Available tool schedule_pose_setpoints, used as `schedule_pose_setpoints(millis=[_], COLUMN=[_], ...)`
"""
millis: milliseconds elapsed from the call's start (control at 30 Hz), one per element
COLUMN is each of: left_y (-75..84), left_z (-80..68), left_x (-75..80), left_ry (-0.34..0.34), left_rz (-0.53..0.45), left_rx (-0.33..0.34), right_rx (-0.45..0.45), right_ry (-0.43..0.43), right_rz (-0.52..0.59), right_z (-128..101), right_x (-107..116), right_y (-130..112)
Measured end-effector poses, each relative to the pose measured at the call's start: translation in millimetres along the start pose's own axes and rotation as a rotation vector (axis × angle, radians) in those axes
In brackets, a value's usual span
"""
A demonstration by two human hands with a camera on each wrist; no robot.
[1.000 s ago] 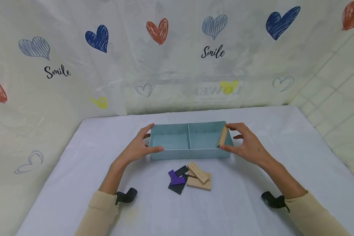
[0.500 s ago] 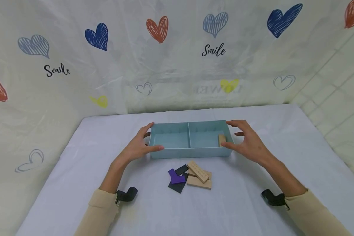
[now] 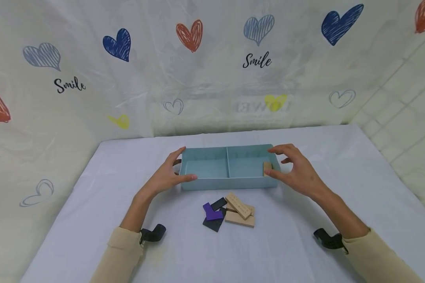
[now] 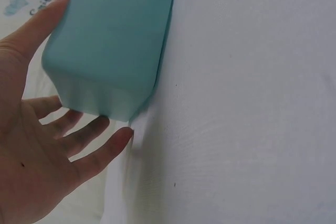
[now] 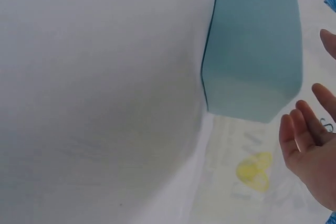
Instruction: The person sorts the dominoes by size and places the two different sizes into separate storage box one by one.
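Note:
A teal two-compartment tray (image 3: 228, 183) stands mid-table. My left hand (image 3: 166, 177) spans its left end, thumb on the front wall and straight fingers at the back corner. In the left wrist view the left hand (image 4: 37, 166) is spread flat beside the tray (image 4: 110, 40). A small wooden block (image 3: 267, 168) lies in the right compartment against the end wall. My right hand (image 3: 299, 173) hovers by that end with relaxed fingers and holds nothing. The right wrist view shows the right hand (image 5: 312, 150) apart from the tray (image 5: 252, 45).
In front of the tray lies a small pile: two wooden blocks (image 3: 239, 212), a purple piece (image 3: 212, 214) and dark flat pieces (image 3: 212, 225). A white cloth (image 3: 92, 196) covers the table. A heart-printed curtain (image 3: 212, 78) hangs behind.
One second ago my right hand pinched the wooden block upright at the tray's right rim. It let go, and the block now lies inside the right compartment. The left hand stayed put.

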State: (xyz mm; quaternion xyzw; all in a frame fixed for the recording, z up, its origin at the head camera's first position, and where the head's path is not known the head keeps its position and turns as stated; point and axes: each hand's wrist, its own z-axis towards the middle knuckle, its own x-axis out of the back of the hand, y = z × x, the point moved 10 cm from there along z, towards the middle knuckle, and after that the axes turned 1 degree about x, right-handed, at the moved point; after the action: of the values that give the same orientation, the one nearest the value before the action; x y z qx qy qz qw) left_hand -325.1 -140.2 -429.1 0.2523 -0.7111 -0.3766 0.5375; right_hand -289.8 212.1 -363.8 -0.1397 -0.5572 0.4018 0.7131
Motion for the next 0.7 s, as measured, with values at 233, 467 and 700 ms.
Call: schedule_pose_setpoints(millis=[233, 467, 700], left_y=[0.3, 0.3, 0.5], left_z=[-0.6, -0.9, -0.6], left_x=[-0.7, 0.0, 0.4], left_ry=[-0.004, -0.002, 0.001], left_rz=[-0.004, -0.002, 0.009], left_rx=[0.009, 0.003, -0.001], right_rx=[0.037, 0.082, 0.124], right_ry=[0.026, 0.028, 0.009], right_rz=[-0.009, 0.012, 0.03], right_z=[-5, -7, -9], right_x=[-2, -3, -7], right_y=[-10, -21, -28])
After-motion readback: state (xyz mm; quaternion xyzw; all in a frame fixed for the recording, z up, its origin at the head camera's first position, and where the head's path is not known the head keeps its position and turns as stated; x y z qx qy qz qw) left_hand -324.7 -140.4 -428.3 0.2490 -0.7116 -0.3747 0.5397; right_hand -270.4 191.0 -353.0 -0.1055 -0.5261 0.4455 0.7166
